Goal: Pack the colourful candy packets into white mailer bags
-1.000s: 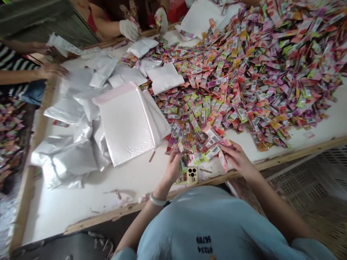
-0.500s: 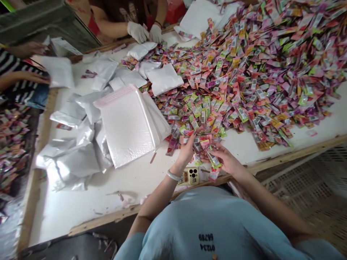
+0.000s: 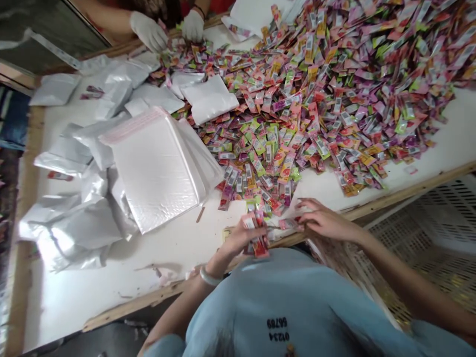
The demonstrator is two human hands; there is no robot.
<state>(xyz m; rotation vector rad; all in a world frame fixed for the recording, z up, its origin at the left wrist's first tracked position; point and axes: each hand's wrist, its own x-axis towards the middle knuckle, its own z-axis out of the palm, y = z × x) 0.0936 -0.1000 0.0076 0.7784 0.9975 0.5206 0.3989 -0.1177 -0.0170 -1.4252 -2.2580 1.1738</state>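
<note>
My left hand (image 3: 240,237) is closed around a small bundle of colourful sachets (image 3: 256,234), held just above the table's near edge. My right hand (image 3: 323,221) lies flat on a few loose sachets (image 3: 288,223) at that edge, fingers spread and pointing left. A huge pile of pink, green and yellow sachets (image 3: 334,74) covers the white table (image 3: 111,277) beyond both hands. A stack of white padded mailers (image 3: 156,168) lies to the left of my hands.
Crumpled silver-white bags (image 3: 74,218) lie at the left. More white mailers (image 3: 208,99) rest on the pile's edge. A person's gloved hands (image 3: 148,30) work at the far side. A white plastic crate (image 3: 435,233) stands to the right below the table's wooden rim (image 3: 409,196).
My left hand has drawn back from the pile to the near edge with a bundle of sachets. My right hand has flattened onto loose sachets. The phone by the edge is now hidden.
</note>
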